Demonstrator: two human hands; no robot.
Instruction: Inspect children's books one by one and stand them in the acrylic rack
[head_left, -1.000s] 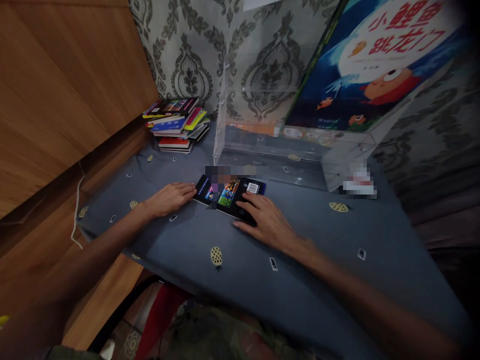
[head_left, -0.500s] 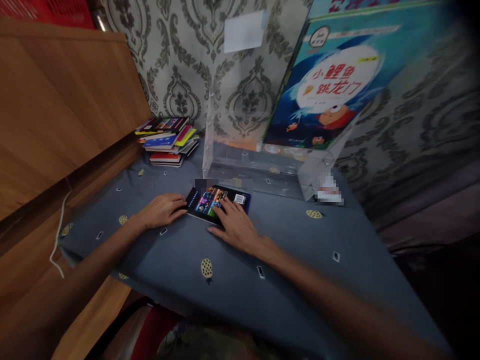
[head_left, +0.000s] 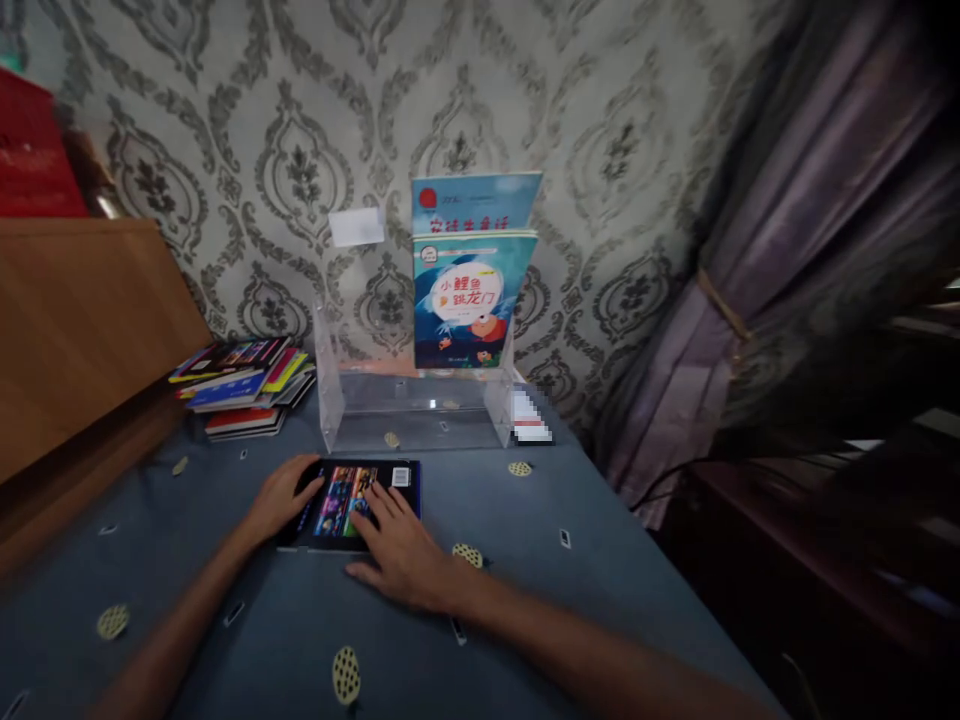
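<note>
Moved: the view is pulled back since a moment ago; more wall is seen.
Hands: left hand (head_left: 281, 495) and right hand (head_left: 397, 555) are laid flat, fingers spread, on the dark book (head_left: 352, 492).
Tabletop (head_left: 525, 600): the book is pressed down.

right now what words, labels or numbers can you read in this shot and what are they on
"小鲤鱼跳龙门": front blue picture book standing in the clear acrylic stand.
Red title on the rear book: half hidden, unreadable.
White barcode label on the dark book under both hands: too small.
Book stack spines and covers: too blurred.
White note on the wall: no readable text.
</note>
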